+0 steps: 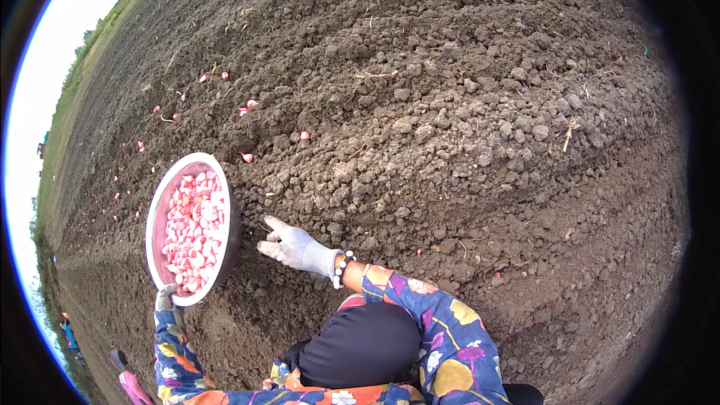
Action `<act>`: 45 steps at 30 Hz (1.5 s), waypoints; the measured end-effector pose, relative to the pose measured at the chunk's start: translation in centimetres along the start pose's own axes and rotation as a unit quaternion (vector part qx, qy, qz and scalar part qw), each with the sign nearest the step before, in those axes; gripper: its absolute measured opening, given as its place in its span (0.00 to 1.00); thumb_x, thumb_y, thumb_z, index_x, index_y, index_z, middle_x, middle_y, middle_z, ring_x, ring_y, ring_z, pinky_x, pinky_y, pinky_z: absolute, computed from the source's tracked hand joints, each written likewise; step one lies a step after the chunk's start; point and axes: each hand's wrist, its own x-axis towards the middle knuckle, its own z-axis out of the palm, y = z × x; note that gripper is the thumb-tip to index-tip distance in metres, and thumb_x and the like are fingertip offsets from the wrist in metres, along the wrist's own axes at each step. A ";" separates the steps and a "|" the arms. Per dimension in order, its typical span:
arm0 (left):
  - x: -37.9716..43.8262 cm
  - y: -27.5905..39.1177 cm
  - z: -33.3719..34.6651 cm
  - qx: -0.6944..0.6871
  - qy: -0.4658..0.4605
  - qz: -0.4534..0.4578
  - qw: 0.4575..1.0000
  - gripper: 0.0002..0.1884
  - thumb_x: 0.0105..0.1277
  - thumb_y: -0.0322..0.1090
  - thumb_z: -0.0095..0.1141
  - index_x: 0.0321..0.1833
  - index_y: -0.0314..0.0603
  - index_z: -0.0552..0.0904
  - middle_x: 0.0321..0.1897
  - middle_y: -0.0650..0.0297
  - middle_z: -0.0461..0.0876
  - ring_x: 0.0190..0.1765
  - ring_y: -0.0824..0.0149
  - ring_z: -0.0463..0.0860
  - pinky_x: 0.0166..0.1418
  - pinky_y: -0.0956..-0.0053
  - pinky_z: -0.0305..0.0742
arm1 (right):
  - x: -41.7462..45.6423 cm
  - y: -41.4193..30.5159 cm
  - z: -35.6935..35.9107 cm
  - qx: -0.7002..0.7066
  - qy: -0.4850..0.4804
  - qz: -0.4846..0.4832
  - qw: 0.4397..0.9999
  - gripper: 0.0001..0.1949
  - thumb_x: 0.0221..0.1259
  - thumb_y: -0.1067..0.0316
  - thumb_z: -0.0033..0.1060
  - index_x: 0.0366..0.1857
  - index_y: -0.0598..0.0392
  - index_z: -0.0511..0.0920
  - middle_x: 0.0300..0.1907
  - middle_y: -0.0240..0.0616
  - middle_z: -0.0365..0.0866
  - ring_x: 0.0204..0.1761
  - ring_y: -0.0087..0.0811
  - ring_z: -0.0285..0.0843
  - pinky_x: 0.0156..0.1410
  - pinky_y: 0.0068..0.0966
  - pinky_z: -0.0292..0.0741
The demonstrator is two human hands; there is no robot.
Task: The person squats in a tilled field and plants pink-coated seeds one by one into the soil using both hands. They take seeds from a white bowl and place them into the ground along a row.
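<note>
My left hand (166,297), in a pale work glove, grips the near rim of a round bowl (151,219). The bowl is tilted, with a white rim and a dark outside. Inside lies a heap of pink-stained garlic cloves (194,225). To the right of the bowl, my right hand (289,244) reaches low over the soil in a white knit glove, thumb and fingers apart. I see nothing held in it. Single cloves rest on the soil beyond, such as one clove (246,157) by the bowl's far edge and another clove (305,135) further right.
Cloddy brown soil (427,152) with low ridges stretches all around. More pink cloves are scattered at the left, and dry plant stubble (571,129) lies at the right. My bent knee (360,349) is close below. A pink item (134,387) shows at lower left.
</note>
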 end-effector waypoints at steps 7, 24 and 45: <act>-4.8 10.5 8.4 0.236 -0.154 0.239 0.929 0.28 0.42 0.20 0.51 0.53 0.27 0.76 0.44 0.58 0.82 0.41 0.62 0.82 0.47 0.71 0.79 | -0.7 -3.5 0.0 0.431 0.038 0.113 0.895 0.22 0.65 0.48 0.54 0.55 0.51 0.71 0.45 0.30 0.81 0.42 0.21 0.82 0.43 0.26 0.83; -16.3 -7.9 57.2 0.145 -0.514 0.077 0.842 0.13 0.50 0.23 0.63 0.40 0.33 0.81 0.25 0.64 0.82 0.20 0.71 0.79 0.21 0.78 0.72 | -26.3 -14.8 -29.6 -0.019 0.597 -0.209 0.774 0.26 0.68 0.62 0.53 0.62 0.71 0.65 0.56 0.43 0.74 0.56 0.27 0.73 0.62 0.21 0.68; -26.8 -12.2 64.1 0.566 -0.492 0.615 0.241 0.31 0.49 0.49 0.63 0.61 0.63 0.74 0.66 0.47 0.61 0.64 0.43 0.69 0.62 0.55 0.72 | -41.1 -5.3 -22.2 -0.044 0.737 0.072 0.670 0.21 0.67 0.63 0.54 0.61 0.59 0.70 0.51 0.38 0.78 0.47 0.25 0.77 0.50 0.21 0.75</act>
